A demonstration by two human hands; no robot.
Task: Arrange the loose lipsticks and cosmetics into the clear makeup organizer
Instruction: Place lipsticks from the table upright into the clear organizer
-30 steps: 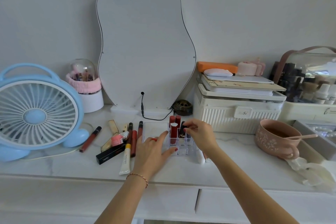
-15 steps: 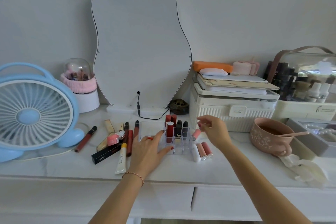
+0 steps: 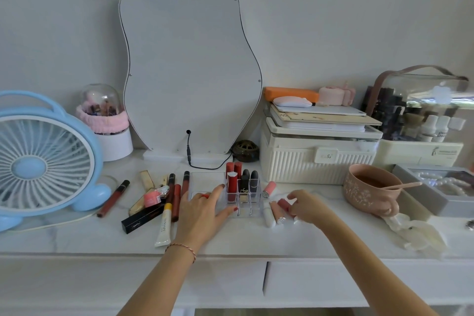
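White marble counter [image 3: 256,241] bears clear ribbed organizer [image 3: 243,197].

The light is soft and even, like daylight, and nothing looks dark. Shadows are faint; a pale one lies under the left hand [image 3: 198,215] on the white counter [image 3: 77,236]. The clear case [image 3: 423,95] at the right shows a bright shine on its top. The picture bends at the edges, so the fan [image 3: 43,161] looks stretched. The right hand [image 3: 306,206] is a little blurry. The middle is sharp.
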